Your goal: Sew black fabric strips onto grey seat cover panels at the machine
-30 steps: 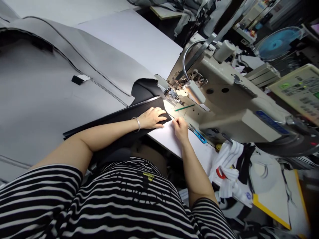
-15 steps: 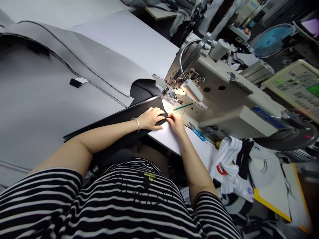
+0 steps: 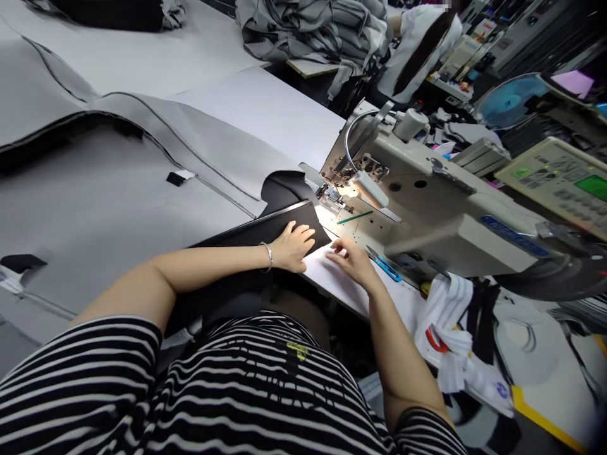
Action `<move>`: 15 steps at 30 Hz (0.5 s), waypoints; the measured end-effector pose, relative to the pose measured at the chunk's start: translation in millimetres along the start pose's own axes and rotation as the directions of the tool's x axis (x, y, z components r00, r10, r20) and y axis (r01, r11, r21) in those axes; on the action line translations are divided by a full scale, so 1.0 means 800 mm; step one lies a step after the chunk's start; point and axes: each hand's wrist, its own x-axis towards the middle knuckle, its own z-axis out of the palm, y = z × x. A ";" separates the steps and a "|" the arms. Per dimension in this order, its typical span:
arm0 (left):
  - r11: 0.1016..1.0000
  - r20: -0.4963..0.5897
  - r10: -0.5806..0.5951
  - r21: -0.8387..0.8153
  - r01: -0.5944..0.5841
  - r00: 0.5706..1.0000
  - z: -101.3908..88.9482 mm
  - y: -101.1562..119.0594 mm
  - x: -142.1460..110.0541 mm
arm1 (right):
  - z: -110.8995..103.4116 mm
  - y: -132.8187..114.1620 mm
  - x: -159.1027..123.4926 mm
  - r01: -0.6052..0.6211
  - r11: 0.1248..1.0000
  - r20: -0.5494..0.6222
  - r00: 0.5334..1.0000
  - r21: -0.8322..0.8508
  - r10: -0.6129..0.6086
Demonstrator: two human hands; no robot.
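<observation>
My left hand (image 3: 293, 247) lies with spread fingers on a strip of black fabric (image 3: 310, 221), which is joined to a large grey fabric piece (image 3: 227, 145). Just off the fabric's right corner, my right hand (image 3: 351, 259) hovers over the white tabletop (image 3: 327, 272), its fingers curved and apart with nothing seen in them. Beyond the strip's far end stands a sewing machine (image 3: 427, 183), its lamp lighting the needle area. A green stick (image 3: 355, 217) rests on the machine bed. Blue-handled thread snips (image 3: 386, 266) lie right of my right hand.
White elastic bands (image 3: 446, 309) are heaped at the right. A control panel (image 3: 559, 180) sits on the machine, with a blue fan (image 3: 509, 101) behind. At the back, a person in a white top (image 3: 417, 50) is beside a pile of grey fabric (image 3: 308, 31).
My right hand went to the black fabric's corner with pinched fingers, then drew back and opened. My left hand stayed on the fabric, fingers spreading more. The view tilted up, bringing a person into sight.
</observation>
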 end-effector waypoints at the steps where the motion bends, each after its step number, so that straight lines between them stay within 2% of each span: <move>1: 1.000 0.018 0.011 0.000 -0.011 1.000 -0.008 0.000 -0.009 | 0.008 -0.002 0.001 0.056 0.992 -0.035 0.998 -0.112 -0.061; 3: 1.000 0.009 0.001 0.004 -0.001 1.000 -0.026 -0.008 -0.032 | 0.026 -0.008 0.004 0.202 0.937 0.025 0.979 -0.284 -0.203; 4: 0.999 -0.007 -0.042 0.014 0.042 0.999 -0.037 -0.017 -0.047 | 0.034 -0.012 0.005 0.267 0.899 0.085 0.964 -0.347 -0.253; 6: 0.977 -0.003 -0.205 0.055 0.205 0.979 -0.058 -0.042 -0.081 | 0.051 -0.022 0.006 0.349 0.826 0.179 0.937 -0.443 -0.300; 9: 0.893 0.176 -0.449 0.111 0.435 0.876 -0.080 -0.084 -0.139 | 0.076 -0.033 0.008 0.383 0.748 0.213 0.924 -0.542 -0.319; 11: 0.871 0.305 -0.484 0.077 0.486 0.820 -0.084 -0.103 -0.176 | 0.093 -0.039 0.008 0.353 0.711 0.175 0.933 -0.608 -0.314; 12: 0.867 0.344 -0.478 0.039 0.497 0.808 -0.083 -0.107 -0.191 | 0.101 -0.041 0.008 0.333 0.695 0.149 0.938 -0.637 -0.312; 15: 0.856 0.412 -0.414 -0.126 0.501 0.812 -0.078 -0.105 -0.222 | 0.115 -0.044 0.010 0.281 0.673 0.092 0.949 -0.684 -0.303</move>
